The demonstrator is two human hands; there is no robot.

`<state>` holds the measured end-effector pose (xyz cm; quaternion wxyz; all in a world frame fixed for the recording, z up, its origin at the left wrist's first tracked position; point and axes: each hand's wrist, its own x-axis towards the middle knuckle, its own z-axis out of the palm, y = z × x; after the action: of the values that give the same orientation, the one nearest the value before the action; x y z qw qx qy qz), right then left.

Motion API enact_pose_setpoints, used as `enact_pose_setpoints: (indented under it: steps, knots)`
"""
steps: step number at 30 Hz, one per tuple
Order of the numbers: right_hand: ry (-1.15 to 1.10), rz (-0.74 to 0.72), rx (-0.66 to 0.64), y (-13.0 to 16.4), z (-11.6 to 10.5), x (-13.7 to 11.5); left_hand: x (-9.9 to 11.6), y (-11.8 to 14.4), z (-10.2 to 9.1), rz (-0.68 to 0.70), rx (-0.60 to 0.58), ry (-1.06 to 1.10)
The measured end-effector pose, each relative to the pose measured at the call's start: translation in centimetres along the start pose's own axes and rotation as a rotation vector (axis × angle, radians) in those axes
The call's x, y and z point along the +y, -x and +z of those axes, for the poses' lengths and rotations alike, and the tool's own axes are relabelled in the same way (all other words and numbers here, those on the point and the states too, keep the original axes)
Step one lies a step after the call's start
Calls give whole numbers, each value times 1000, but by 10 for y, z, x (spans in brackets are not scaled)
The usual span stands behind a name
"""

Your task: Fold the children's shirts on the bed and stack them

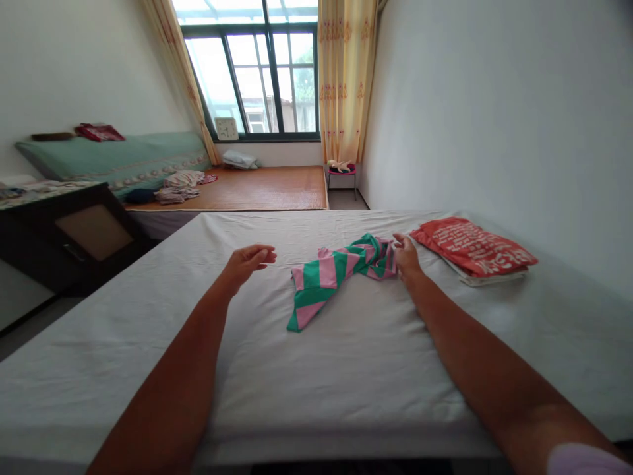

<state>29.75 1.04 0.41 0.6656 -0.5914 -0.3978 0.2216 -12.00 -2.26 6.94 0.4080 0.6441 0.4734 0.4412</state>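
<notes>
A crumpled green-and-pink striped garment [336, 274] lies on the white sheet of the bed [346, 356] in front of me. My right hand [406, 256] grips the garment's right end, close to a folded red cloth. My left hand [247, 260] hovers to the left of the garment, fingers loosely curled, holding nothing and apart from the fabric.
A folded red cloth with white print [472, 245] rests on a white folded item at the right, near the wall. A dark cabinet [74, 234] stands left. Beyond are a second bed with a woven mat [267, 188], a pile of clothes [180, 185], a small stool [341, 173] and a window.
</notes>
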Motion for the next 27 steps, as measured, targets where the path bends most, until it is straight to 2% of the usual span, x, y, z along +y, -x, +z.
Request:
enact_pose_setpoints:
  steps: [2,4,5,6,8,10,12,14,15,18,21,24,27]
  knots:
    - [175,-173,33,-6,-9,2,-8,0,12,22,-137,-149]
    - [298,-312,-92,-3,-12,2,-12,3,31,106,-377,-278]
    - [349,-361,-176,0,-12,2,-12,6,41,161,-458,-335]
    - [395,-394,-248,3,-11,3,-13,8,51,214,-479,-392]
    - [450,-414,-342,8,-10,5,-15,11,66,280,-367,-503]
    - [435,-376,-396,10,-11,7,-19,9,73,290,-264,-588]
    - [382,-314,-377,7,-13,8,-22,5,70,284,-276,-627]
    - [308,-272,-271,1,-16,7,-23,-1,59,283,-242,-621]
    - [257,-259,-202,-2,-17,5,-23,-4,51,281,-174,-604]
    - [103,-252,-29,-5,-18,-4,-19,-8,28,298,143,-529]
    - [73,-337,60,2,-15,-23,-8,-7,14,355,402,-493]
    - [39,-430,49,18,-10,-48,6,0,12,368,484,-370]
    - [-120,-412,0,33,-8,-72,22,6,15,321,475,-52]
